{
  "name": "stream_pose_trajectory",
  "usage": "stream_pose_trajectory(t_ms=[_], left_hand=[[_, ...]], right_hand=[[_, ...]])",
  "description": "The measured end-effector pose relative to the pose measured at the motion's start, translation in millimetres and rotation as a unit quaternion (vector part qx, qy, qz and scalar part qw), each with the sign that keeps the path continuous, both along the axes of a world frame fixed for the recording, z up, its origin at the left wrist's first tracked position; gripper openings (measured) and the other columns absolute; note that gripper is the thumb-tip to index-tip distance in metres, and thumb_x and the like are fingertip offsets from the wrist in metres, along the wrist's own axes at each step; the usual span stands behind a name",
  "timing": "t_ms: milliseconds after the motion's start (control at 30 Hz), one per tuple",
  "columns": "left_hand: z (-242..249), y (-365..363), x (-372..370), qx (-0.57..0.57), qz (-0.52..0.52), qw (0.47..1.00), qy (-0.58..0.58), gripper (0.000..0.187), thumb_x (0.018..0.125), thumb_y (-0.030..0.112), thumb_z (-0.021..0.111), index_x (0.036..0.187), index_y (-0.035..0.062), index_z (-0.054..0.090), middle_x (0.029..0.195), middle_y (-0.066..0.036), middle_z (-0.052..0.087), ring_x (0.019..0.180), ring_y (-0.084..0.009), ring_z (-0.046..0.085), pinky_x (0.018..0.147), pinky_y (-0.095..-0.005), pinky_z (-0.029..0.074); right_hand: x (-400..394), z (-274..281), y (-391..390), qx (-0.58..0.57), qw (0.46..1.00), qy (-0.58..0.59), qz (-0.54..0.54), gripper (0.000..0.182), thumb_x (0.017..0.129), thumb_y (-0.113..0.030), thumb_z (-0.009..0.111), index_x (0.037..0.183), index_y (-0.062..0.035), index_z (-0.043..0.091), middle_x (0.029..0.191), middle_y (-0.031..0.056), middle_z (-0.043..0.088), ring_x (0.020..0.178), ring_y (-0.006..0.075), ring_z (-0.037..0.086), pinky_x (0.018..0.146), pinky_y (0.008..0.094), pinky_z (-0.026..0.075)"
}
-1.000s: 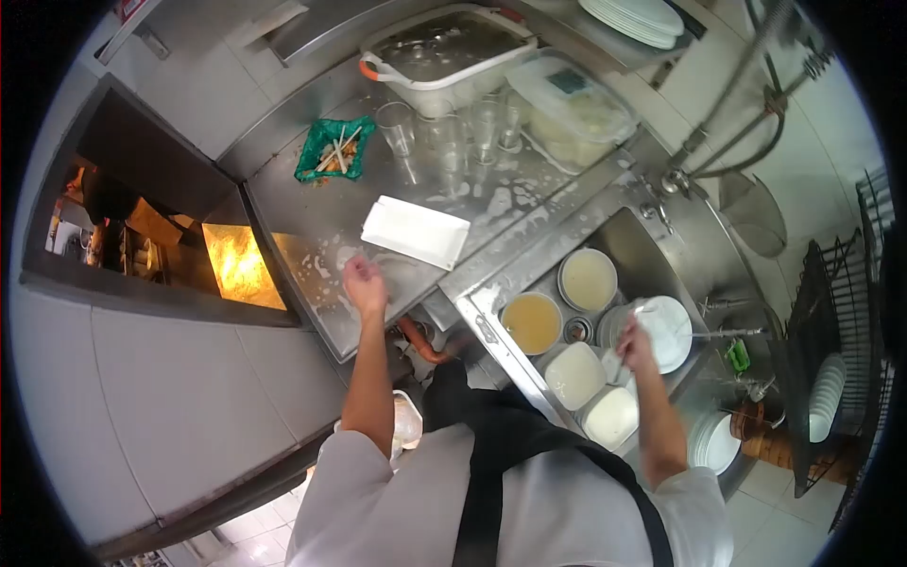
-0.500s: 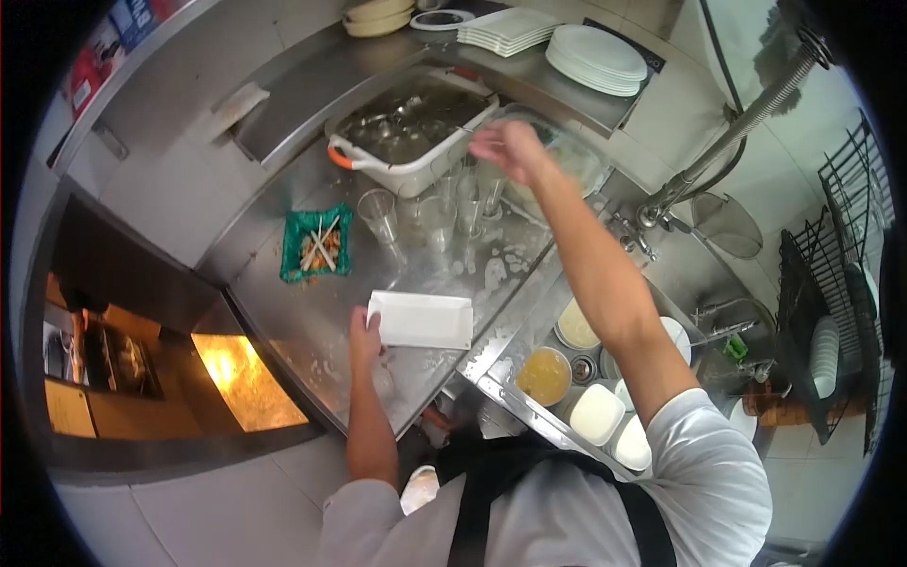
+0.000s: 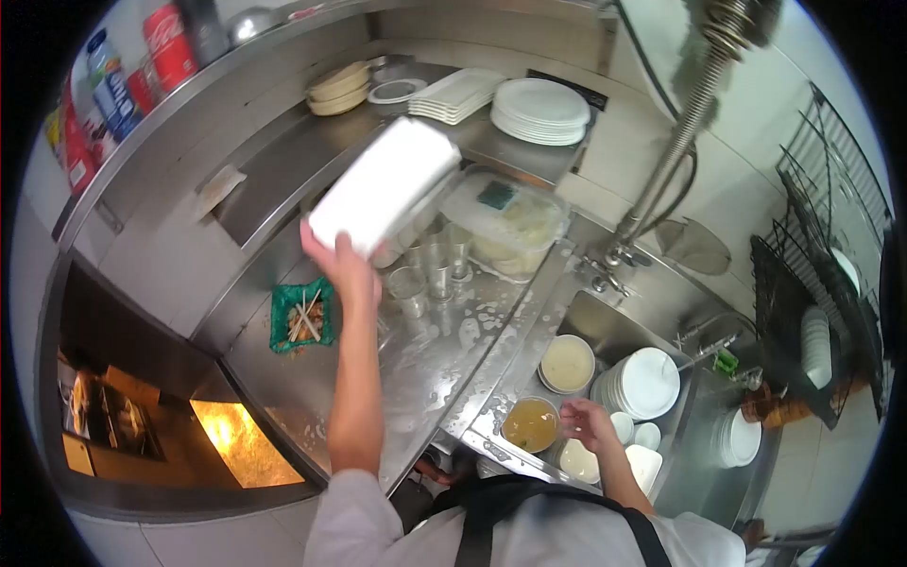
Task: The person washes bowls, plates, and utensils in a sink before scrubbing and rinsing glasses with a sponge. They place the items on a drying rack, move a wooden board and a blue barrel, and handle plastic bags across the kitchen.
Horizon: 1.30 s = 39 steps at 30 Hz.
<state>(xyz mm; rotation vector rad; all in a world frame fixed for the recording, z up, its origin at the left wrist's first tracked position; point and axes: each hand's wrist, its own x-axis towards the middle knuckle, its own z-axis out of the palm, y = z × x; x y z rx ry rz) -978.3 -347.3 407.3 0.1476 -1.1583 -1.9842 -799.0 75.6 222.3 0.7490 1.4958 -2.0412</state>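
My left hand (image 3: 340,269) grips the lower left end of a white rectangular dish (image 3: 385,187), raised and tilted above the back of the steel counter. The dish hides most of the tub behind it. My right hand (image 3: 588,425) hangs over the sink's front edge with its fingers apart, holding nothing. Beside it are a bowl of yellow liquid (image 3: 531,424) and small white bowls (image 3: 578,460). Several clear glasses (image 3: 439,269) stand on the counter below the raised dish.
A green basket (image 3: 276,319) with sticks and scraps sits at the left. A lidded clear container (image 3: 510,222) stands behind the glasses. Stacked round plates (image 3: 539,109) are on the back shelf, others (image 3: 647,383) in the sink. A coiled sprayer hose (image 3: 675,142) hangs at the right.
My left hand has lifted the rectangular dish up and away from the counter front. My right hand has come back from the tub to the sink. The view has shifted too.
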Motion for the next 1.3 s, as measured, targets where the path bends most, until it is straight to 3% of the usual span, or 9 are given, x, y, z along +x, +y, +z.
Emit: stream_pose_trajectory(t_ms=[500,700,800,1000,1033,1133,1233,1267,1300], left_hand=[[113.1,94.4,-294.5,-0.185,0.112,0.916,-0.338,0.098,0.089,0.009,0.052,0.151,0.0108,-0.024,0.137,-0.03,0.045,0.115,-0.0326,0.059,0.094,-0.0478,0.052],[87.6,38.1,-351.4,-0.372,-0.032,0.857,-0.355,0.048,0.094,0.031,0.052,0.132,0.0061,0.035,0.126,-0.021,0.056,0.112,-0.0333,0.058,0.099,-0.0475,0.044],[87.0,49.1,-316.7,-0.339,-0.02,0.855,-0.392,0.041,0.096,0.037,0.05,0.118,0.0034,0.06,0.115,-0.02,0.064,0.104,-0.0338,0.063,0.092,-0.0477,0.048],[32.4,67.0,-248.6,-0.495,0.354,0.787,-0.1,0.029,0.093,0.022,0.056,0.106,-0.001,0.069,0.1,-0.02,0.071,0.086,-0.0356,0.067,0.078,-0.0454,0.053],[22.4,115.4,-195.4,-0.557,0.351,0.75,-0.067,0.025,0.093,0.018,0.054,0.1,-0.0001,0.069,0.093,-0.018,0.071,0.081,-0.0343,0.067,0.074,-0.0426,0.054],[-86.1,245.5,-70.7,-0.369,-0.001,0.926,-0.083,0.026,0.097,0.022,0.049,0.095,0.0042,0.067,0.09,-0.01,0.067,0.081,-0.0229,0.063,0.076,-0.0391,0.053],[-181.4,378.2,62.8,-0.22,-0.344,0.882,-0.234,0.01,0.088,0.009,0.054,0.088,0.0071,0.064,0.079,-0.009,0.064,0.071,-0.019,0.061,0.067,-0.0339,0.05],[-275.3,396.7,76.9,-0.545,-0.267,0.783,-0.136,0.009,0.082,0.005,0.056,0.085,0.0069,0.064,0.08,-0.008,0.065,0.07,-0.0191,0.061,0.064,-0.0342,0.049],[-304.3,437.7,114.3,-0.266,-0.468,0.788,-0.299,0.006,0.079,0.005,0.058,0.078,0.0071,0.064,0.079,-0.008,0.065,0.067,-0.0192,0.06,0.061,-0.0344,0.048]], right_hand=[[147.5,-14.7,207.6,0.04,0.918,0.079,-0.387,0.033,0.087,-0.029,0.059,0.112,-0.0074,0.06,0.088,0.0053,0.063,0.079,0.019,0.062,0.061,0.0364,0.053],[199.1,-109.8,332.3,0.398,0.823,0.016,-0.406,0.026,0.087,-0.029,0.057,0.073,-0.0079,0.062,0.061,0.0025,0.056,0.05,0.016,0.051,0.046,0.0326,0.042],[220.0,-152.6,384.6,0.521,0.77,-0.096,-0.356,0.035,0.084,-0.027,0.06,0.098,0.0041,0.067,0.079,0.0189,0.067,0.067,0.0289,0.066,0.059,0.0427,0.051],[281.3,-269.5,452.9,0.453,0.788,-0.233,-0.346,0.032,0.091,-0.026,0.058,0.106,0.0021,0.065,0.106,0.0215,0.069,0.095,0.0395,0.065,0.085,0.0479,0.051],[309.2,-314.0,474.1,0.649,0.736,-0.188,0.03,0.027,0.093,-0.018,0.056,0.111,-0.0005,0.065,0.107,0.0192,0.068,0.098,0.0361,0.066,0.086,0.0465,0.052],[333.8,-333.5,479.6,0.443,0.828,-0.192,-0.286,0.028,0.095,-0.029,0.049,0.096,-0.0043,0.063,0.092,0.015,0.064,0.088,0.0302,0.063,0.077,0.0431,0.049],[326.5,-340.0,488.6,-0.075,0.832,-0.067,-0.545,0.017,0.09,-0.023,0.056,0.087,-0.006,0.055,0.077,0.0075,0.056,0.083,0.0234,0.057,0.072,0.0369,0.048],[299.5,-317.3,480.4,-0.189,0.852,0.032,-0.488,0.019,0.091,-0.024,0.055,0.086,-0.0053,0.054,0.075,0.0068,0.054,0.081,0.0226,0.056,0.072,0.0364,0.048],[288.2,-299.2,473.2,-0.304,0.841,0.123,-0.431,0.022,0.093,-0.025,0.054,0.085,-0.0046,0.054,0.073,0.0061,0.051,0.08,0.0217,0.055,0.072,0.036,0.048]])
